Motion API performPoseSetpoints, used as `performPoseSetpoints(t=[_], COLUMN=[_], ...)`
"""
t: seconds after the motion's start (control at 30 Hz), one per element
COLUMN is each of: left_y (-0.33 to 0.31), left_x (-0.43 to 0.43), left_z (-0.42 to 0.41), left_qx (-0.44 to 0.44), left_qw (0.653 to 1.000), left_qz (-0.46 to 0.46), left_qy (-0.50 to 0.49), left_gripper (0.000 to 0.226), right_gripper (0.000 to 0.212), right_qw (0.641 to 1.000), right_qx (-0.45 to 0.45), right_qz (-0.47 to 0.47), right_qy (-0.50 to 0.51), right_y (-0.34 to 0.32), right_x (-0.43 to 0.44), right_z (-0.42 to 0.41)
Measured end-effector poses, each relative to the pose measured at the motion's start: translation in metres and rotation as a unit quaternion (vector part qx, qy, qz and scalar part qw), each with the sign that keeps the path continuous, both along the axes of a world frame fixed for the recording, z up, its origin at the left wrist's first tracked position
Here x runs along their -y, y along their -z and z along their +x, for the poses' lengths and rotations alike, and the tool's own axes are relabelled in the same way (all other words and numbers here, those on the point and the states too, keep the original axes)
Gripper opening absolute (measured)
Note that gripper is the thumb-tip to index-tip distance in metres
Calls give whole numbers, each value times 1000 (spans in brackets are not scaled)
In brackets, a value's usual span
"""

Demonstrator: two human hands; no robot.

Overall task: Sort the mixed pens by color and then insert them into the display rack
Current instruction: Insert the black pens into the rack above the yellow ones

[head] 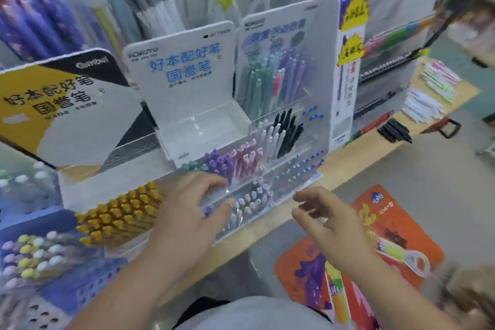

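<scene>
The person's left hand (187, 217), at 7 o'clock, and right hand (329, 225), at 5 o'clock, are bare, as are both forearms down to the frame's edge. At 6 o'clock a pale grey-white fabric garment (254, 313) shows, with a black band (209, 305) along its upper rim.

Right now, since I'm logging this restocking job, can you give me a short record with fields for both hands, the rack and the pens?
rack: clear, stepped tiers
left hand: fingers spread at the rack's front, no pen held
right hand: open, blurred, beside the rack, holding nothing
purple pens: middle step, left side
black pens: upper step, right of white pens
yellow pens: left of the rack, outside it
</scene>
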State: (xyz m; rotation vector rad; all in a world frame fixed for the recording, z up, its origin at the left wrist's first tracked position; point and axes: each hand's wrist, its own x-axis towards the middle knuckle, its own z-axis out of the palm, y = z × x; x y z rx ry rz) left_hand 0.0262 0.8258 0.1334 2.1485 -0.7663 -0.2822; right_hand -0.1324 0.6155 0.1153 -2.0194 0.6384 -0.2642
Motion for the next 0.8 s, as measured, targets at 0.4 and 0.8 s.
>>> performPoseSetpoints(t=[0.4, 0.8], left_y=[25, 91], left_x=[280, 413], left_z=[-152, -213], left_qx=[-86, -190], left_qw=[980, 948], left_qz=[27, 181], left_qy=[180, 177], left_gripper=[18, 7], right_gripper=[19, 11], right_qw=[969, 949], right_qx=[-44, -6], right_qz=[106, 113], right_qy=[220, 295], right_y=[64, 44], right_x=[162, 396], right_z=[-277, -299])
